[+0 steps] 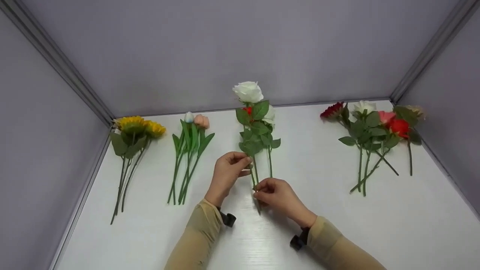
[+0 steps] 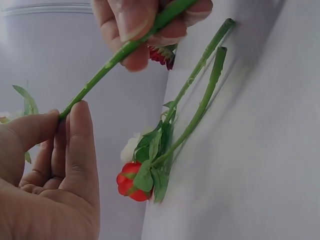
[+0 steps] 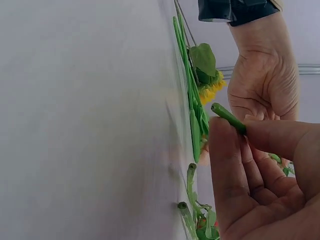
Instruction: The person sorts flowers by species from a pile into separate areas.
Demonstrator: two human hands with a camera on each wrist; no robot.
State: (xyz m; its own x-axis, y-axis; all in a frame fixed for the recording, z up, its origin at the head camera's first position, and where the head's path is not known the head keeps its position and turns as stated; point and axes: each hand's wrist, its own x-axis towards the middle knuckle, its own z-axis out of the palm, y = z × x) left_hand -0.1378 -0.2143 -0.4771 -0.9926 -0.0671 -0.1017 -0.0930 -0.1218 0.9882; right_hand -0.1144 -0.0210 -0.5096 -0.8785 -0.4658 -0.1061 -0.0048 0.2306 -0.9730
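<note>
A white rose [image 1: 248,92] with green leaves is held up over the middle of the table. My left hand [image 1: 229,170] pinches its stem just below the leaves, between thumb and fingertips. Lower down, the right hand [image 1: 281,197] pinches the same stem, and the cut stem end [image 3: 227,117] pokes out past its fingertips in the right wrist view. Behind this rose lie a red rose [image 2: 134,182] and a second white rose [image 1: 269,115], their stems on the table; the held rose's leaves partly cover both in the head view.
On the left lie yellow sunflowers [image 1: 131,124], then a bunch of tulips [image 1: 201,121]. To the right is a mixed bunch with a dark red flower [image 1: 333,111], a white rose [image 1: 364,107] and a red rose [image 1: 399,128]. Grey walls enclose the white table [image 1: 307,157].
</note>
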